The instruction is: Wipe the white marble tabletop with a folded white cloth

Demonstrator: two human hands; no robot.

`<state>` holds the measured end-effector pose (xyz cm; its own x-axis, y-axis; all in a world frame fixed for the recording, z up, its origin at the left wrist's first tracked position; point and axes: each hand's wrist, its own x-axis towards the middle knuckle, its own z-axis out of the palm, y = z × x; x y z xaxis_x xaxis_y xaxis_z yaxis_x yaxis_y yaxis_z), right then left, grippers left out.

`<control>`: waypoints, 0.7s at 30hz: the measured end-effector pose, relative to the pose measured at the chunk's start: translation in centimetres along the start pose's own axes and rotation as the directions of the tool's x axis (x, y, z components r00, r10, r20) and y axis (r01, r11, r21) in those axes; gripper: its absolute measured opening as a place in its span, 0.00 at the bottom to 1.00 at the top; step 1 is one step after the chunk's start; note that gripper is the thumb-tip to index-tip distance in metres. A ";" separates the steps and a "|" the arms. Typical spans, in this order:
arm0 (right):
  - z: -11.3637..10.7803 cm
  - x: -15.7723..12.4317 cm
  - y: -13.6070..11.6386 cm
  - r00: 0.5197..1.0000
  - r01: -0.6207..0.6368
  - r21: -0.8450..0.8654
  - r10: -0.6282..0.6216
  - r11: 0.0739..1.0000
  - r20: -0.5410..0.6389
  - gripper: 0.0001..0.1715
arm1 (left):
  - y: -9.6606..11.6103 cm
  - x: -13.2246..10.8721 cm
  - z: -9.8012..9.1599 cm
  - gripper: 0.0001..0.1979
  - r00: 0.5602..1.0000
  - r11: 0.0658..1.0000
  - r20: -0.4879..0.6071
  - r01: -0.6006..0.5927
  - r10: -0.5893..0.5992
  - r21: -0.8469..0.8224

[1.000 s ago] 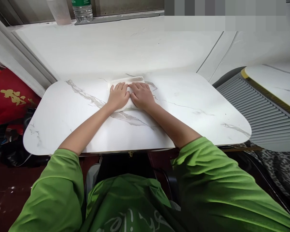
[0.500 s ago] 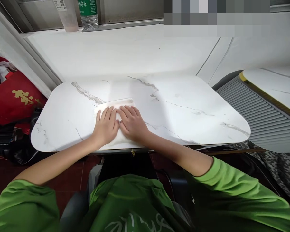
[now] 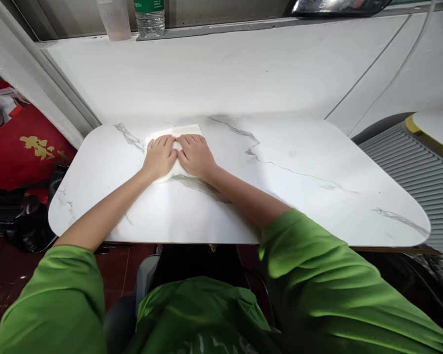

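Both palms press down on a white cloth [image 3: 180, 131] spread on the marble-patterned white table [image 3: 298, 206]. My left hand [image 3: 160, 156] lies flat on the cloth's left part, fingers stretched forward. Beside it, my right hand [image 3: 195, 153] rests flat too, the two thumbs nearly meeting in the middle. Much of the cloth is hidden beneath the hands; its far edge and a strip between them show.
On the ledge behind stand a clear plastic cup [image 3: 114, 19] and a green-labelled water bottle [image 3: 150, 22]. A dark object [image 3: 339, 6] sits farther right on it. A red bag [image 3: 29, 147] is at left, a grey ribbed panel [image 3: 409, 162] at right.
Both hands and the cloth have slid forward, away from my body toward the wall. The hands stay flat on the cloth. My view has shifted a little.
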<state>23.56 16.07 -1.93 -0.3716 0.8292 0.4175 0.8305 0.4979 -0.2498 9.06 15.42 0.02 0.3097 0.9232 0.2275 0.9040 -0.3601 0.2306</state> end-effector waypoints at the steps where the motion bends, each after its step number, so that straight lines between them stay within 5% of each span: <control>1: 0.4 1.0 0.5 1.000 -0.005 0.005 0.005 1.000 -0.006 0.24 | -0.6 1.1 0.2 0.22 1.000 1.000 -0.010 0.000 0.000 -0.008; 11: 3.3 7.0 4.0 0.996 -0.074 -0.026 0.073 0.997 -0.044 0.25 | -4.1 9.2 2.4 0.23 0.997 0.996 -0.063 -0.038 0.033 -0.080; 21: 4.0 8.5 4.8 0.994 -0.090 -0.025 0.088 0.996 -0.069 0.23 | -5.0 11.1 2.7 0.23 0.997 0.997 -0.050 -0.066 0.064 -0.036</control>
<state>22.74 26.56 -3.04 -0.2671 0.8504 0.4533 0.8707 0.4146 -0.2647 8.81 27.86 -1.17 0.3522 0.8903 0.2887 0.8704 -0.4249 0.2487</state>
